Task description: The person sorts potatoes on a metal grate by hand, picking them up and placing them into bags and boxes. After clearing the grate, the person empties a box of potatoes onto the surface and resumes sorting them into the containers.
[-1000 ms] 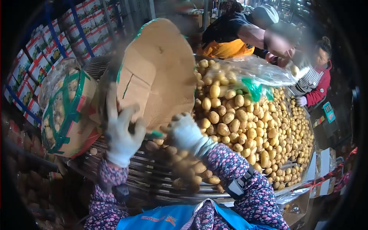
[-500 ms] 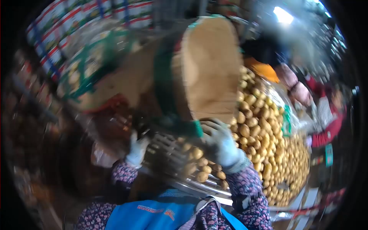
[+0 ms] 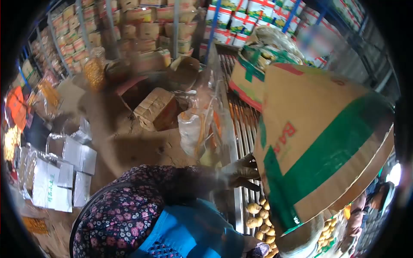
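A large tilted cardboard box [image 3: 309,124] with green tape fills the right side of the view, its rim facing lower right. My left hand [image 3: 244,173], in a dark, dirty glove, reaches against the box's near left side, fingertips partly hidden. My right hand [image 3: 303,241], in a pale glove, is at the rim's lower edge, its fingers covered by the box. Below lie loose potatoes [image 3: 259,217] on a rack of metal bars [image 3: 241,129]. Behind stands another green-taped box [image 3: 246,79] with potatoes under clear plastic.
Left of the rack are a white sack [image 3: 192,131] and a brown carton [image 3: 157,109] on the floor. White cartons [image 3: 51,178] stand at far left. Stacked boxes [image 3: 146,30] and blue posts [image 3: 212,32] line the back. Another person's pink sleeve [image 3: 356,215] shows at lower right.
My view has swung left, bringing the floor and stacked boxes into sight. The box now appears farther right, its opening turned toward the lower right. Most of the potato heap has left the view.
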Available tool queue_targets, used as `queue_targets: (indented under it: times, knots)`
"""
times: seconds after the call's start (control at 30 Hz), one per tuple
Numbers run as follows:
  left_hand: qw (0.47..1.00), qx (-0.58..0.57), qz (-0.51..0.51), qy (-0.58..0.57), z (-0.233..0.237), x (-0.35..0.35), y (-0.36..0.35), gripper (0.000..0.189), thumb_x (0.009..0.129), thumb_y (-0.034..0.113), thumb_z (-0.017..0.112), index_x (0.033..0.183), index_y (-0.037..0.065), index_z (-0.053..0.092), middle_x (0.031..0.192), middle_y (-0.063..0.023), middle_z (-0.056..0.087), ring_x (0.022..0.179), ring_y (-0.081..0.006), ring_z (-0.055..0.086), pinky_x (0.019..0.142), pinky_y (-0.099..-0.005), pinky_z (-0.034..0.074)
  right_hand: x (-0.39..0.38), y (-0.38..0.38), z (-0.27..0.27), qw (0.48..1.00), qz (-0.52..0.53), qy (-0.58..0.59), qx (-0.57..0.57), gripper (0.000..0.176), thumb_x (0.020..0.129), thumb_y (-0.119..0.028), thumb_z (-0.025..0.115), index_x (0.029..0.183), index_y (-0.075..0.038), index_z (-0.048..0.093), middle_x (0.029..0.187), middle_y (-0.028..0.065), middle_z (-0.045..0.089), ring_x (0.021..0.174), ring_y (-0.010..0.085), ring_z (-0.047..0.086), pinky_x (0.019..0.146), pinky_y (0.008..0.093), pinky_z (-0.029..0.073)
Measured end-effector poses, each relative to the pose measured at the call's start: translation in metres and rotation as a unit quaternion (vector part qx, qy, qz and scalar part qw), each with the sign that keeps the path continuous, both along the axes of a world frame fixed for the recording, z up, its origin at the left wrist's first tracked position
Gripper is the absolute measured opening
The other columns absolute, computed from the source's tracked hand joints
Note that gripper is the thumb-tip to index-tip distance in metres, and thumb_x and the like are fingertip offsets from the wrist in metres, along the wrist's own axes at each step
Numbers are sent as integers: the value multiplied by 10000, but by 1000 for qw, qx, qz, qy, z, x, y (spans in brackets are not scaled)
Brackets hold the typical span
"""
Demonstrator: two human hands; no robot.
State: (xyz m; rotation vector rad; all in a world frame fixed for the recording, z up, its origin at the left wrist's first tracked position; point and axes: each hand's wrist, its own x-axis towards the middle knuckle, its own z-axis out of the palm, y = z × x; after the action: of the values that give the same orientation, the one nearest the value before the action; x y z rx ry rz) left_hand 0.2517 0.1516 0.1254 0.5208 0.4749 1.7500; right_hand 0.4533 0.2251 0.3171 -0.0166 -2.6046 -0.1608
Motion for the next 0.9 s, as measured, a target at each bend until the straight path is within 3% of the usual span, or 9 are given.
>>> queue_targets:
  times: [0.13,0.37,0.47,0.53,0.6,0.73,0.8,0.87,0.9]
  knots:
    - [996,-13,70,-50,-28,-50,-42,765,916,120,675,1520,208,215,1432,-78,460,1251,-225,537,903,-448,559,-68,-47,34,955,260,-113,89,283,640,-107,643,879,41,669,932,171,676,923,318,661,842,488,542]
    - [927,-56,313,-198,-92,-177,-132,712,925,120,653,1522,171,268,1412,-90,483,1245,-228,536,953,-421,517,-201,-90,30,909,388,-90,118,480,643,-131,663,1087,48,685,1042,184,695,856,273,679,788,394,559]
    - [872,-54,437,-213,-16,-345,-73,678,931,127,643,1510,161,293,1407,-91,489,1242,-230,533,968,-417,504,-285,-126,37,903,326,-269,71,429,639,-171,808,1030,-59,671,1096,164,651,963,375,634,871,518,487]
    - [832,-26,535,-143,-6,-406,-109,624,939,141,628,1486,152,327,1402,-91,494,1238,-234,529,983,-417,489,-336,-138,35,941,313,-56,120,452,715,-271,790,1080,-40,658,1113,174,643,1006,365,620,899,475,493]
    - [785,-10,616,-72,-32,-421,-213,573,948,155,613,1463,143,361,1397,-90,498,1235,-238,525,999,-417,474,-465,-117,38,908,212,259,253,459,786,-246,758,1179,-46,630,1115,177,652,1032,361,611,930,430,488]
    - [643,46,754,-126,0,-587,-265,384,981,223,564,1344,139,471,1394,-73,495,1225,-253,506,1020,-449,447,-496,-100,23,946,245,208,-48,483,815,-73,690,1283,-33,580,1208,211,630,1114,364,593,964,420,474]
    - [697,-47,703,-134,-2,-594,-256,447,967,266,593,1362,112,453,1422,-101,466,1242,-286,501,1010,-454,462,-484,-63,-37,964,253,82,14,516,829,-213,716,1281,-17,561,1087,224,633,929,387,631,795,457,510]
    - [826,-35,548,129,-46,-556,-254,373,957,336,600,1233,91,549,1115,-76,607,995,-275,599,957,-434,497,-457,-38,-112,975,218,-46,-25,415,805,-253,726,1168,-78,626,1063,153,660,926,381,630,801,458,515]
    - [844,-109,510,121,-64,-535,-242,321,956,352,594,1130,83,593,1032,-59,634,968,-242,616,901,-388,513,-437,-29,-134,969,200,-122,-80,387,813,-243,719,1161,-96,636,1065,137,670,924,363,641,799,450,522]
